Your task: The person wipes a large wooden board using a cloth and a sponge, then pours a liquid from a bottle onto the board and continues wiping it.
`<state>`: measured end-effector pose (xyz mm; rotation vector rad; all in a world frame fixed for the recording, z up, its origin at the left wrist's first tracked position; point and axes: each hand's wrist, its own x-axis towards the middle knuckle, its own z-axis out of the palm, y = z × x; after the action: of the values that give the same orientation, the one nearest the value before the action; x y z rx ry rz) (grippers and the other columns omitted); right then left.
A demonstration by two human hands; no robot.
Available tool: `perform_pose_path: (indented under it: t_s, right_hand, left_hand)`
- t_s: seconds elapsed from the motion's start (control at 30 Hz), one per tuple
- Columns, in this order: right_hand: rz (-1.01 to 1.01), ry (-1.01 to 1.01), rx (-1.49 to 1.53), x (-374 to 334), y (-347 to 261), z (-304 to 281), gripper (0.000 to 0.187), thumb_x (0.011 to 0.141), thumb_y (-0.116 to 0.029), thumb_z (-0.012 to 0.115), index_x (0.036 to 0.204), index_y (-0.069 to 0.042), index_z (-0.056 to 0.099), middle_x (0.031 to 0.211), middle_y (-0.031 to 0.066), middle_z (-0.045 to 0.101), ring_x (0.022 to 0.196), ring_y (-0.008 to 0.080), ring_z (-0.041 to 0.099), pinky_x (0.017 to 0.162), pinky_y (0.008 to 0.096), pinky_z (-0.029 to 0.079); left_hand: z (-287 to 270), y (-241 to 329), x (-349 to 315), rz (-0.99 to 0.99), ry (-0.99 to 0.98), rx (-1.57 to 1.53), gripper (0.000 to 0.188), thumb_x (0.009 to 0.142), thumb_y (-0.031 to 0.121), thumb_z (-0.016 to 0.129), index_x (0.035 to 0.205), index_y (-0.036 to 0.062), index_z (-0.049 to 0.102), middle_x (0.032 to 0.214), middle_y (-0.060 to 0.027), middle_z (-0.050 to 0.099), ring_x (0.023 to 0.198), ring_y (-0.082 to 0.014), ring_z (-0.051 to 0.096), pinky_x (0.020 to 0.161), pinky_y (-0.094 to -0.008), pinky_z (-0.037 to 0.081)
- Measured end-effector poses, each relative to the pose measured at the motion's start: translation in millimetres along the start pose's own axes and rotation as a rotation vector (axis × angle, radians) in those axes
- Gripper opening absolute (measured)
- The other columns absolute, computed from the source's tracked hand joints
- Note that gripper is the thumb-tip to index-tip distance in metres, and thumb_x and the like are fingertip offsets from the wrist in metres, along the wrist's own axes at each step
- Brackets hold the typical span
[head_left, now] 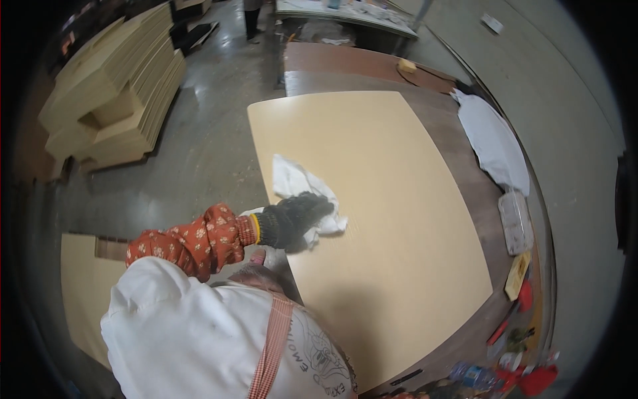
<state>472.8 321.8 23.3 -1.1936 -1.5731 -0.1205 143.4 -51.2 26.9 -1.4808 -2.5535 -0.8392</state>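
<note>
white cloth (291, 178) under left hand (296, 219), at board (399, 199) edge (bare surface rightward)

Light falls evenly, if dimly, glaring softly off the floor (219, 93). My shadow dulls the pale board (385, 173); my gloved hand (296, 219) blurs slightly, and edges curve into blackness.

Left grip (300, 216) in dark grey, yellow-edged glove (282, 225); red pale-patterned oversleeve (199, 238); white printed top (183, 326); red-checked strap (273, 339)
</note>
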Motion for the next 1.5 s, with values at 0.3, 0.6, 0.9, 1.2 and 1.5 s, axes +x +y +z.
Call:
perform_pose_path:
  t_s: [0.3,0.6,0.9,1.2,1.5]
  right_hand:
    - [-0.097,-0.027,0.072,12,-30,26,0.087,0.069,-0.028,0.084,0.138,0.000,0.038,0.128,0.0190,0.051,0.113,0.0321,0.055,0.095,0.0388,0.047]
    - [-0.214,-0.252,0.242,-22,-114,23,0.086,0.067,-0.028,0.085,0.135,0.000,0.042,0.123,0.0188,0.056,0.108,0.0315,0.059,0.091,0.0395,0.049]
    - [-0.534,-1.010,0.655,-113,-342,19,0.071,0.073,-0.032,0.079,0.128,0.001,0.050,0.112,0.0194,0.062,0.099,0.0298,0.064,0.086,0.0376,0.052]
    - [-1.053,-1.326,0.362,-189,-488,62,0.071,0.076,-0.025,0.068,0.139,-0.004,0.041,0.077,0.0101,0.058,0.064,0.0267,0.058,0.058,0.0401,0.046]
    - [-1.206,-1.196,0.232,-206,-547,73,0.074,0.077,-0.027,0.066,0.142,-0.005,0.039,0.079,0.0077,0.055,0.064,0.0217,0.053,0.058,0.0379,0.041]
  left_hand:
    - [1,-13,46,0.195,-0.104,0.278,0.038,0.076,0.034,0.068,0.099,0.0041,0.065,0.121,-0.0185,0.057,0.118,-0.0345,0.051,0.097,-0.0444,0.041]
    - [11,-21,23,0.148,-0.145,0.071,0.039,0.071,0.031,0.071,0.099,0.0057,0.061,0.098,-0.0121,0.060,0.090,-0.0295,0.060,0.082,-0.0426,0.047]
    - [-57,-166,39,-0.395,0.367,-2.141,0.022,0.095,0.020,0.056,0.108,0.0021,0.060,0.096,-0.0089,0.066,0.082,-0.0169,0.063,0.070,-0.0315,0.051]
    - [-95,-186,25,-0.346,0.393,-1.361,0.046,0.091,0.016,0.060,0.132,0.0014,0.045,0.122,-0.0085,0.056,0.109,-0.0182,0.054,0.093,-0.0332,0.045]
    - [-90,-221,12,-0.444,0.476,-0.930,0.041,0.086,0.004,0.063,0.126,0.0025,0.052,0.123,-0.0168,0.056,0.109,-0.0273,0.058,0.092,-0.0384,0.048]
